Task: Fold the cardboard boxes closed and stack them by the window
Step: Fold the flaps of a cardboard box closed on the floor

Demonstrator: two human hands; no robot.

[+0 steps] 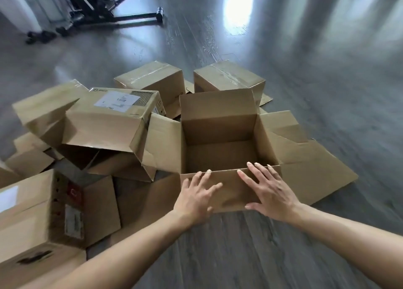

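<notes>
Plain brown cardboard boxes (218, 136), white label (117, 100) w/ striped patch, grey wood-grain floor (239, 256)

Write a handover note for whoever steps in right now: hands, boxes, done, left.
Left hand and right hand: both open, fingers spread flat on the near flap of the open box.
Open box sits on the floor, empty, all four flaps out.
Two taped boxes stand beyond it; a loose pile of boxes lies to the left.
Done: nothing folded on this box.
Left: fold its flaps, close the pile's boxes, stack everything by the window.
</notes>
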